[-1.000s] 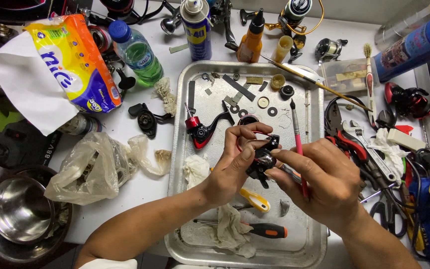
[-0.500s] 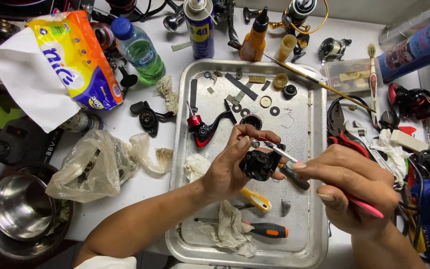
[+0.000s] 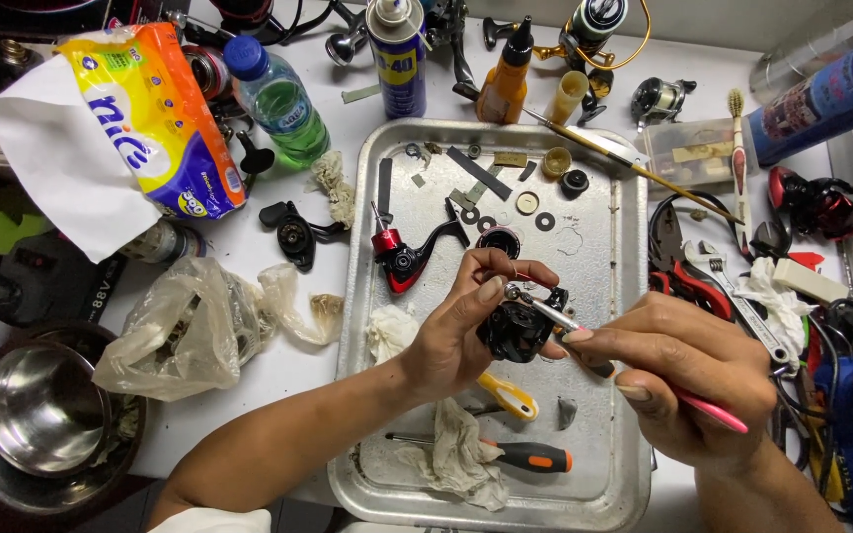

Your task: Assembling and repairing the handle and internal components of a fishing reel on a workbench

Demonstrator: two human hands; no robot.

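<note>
Over a metal tray (image 3: pixel 608 247), my left hand (image 3: pixel 461 326) grips a black fishing reel body (image 3: pixel 515 331). My right hand (image 3: pixel 688 370) holds a slim tool with a pink handle (image 3: pixel 713 410), its metal tip touching the top of the reel body. A red and black reel part (image 3: pixel 404 259) lies on the tray just left of my left hand. Small washers and rings (image 3: pixel 535 207) lie scattered at the tray's far end. Below my hands lie a yellow-handled tool (image 3: pixel 507 395), an orange and black screwdriver (image 3: pixel 530 456) and a dirty rag (image 3: pixel 451 454).
A blue spray can (image 3: pixel 397 54), an orange bottle (image 3: pixel 505 79) and a green water bottle (image 3: pixel 283 99) stand behind the tray. A tissue pack (image 3: pixel 155 118), plastic bag (image 3: pixel 185 326) and steel bowl (image 3: pixel 27 415) sit left. Pliers (image 3: pixel 678 266), a wrench and reels crowd the right.
My right hand has shifted right and down, turning the pink-handled tool so its tip now meets the reel body. My left hand keeps holding the reel body in much the same place.
</note>
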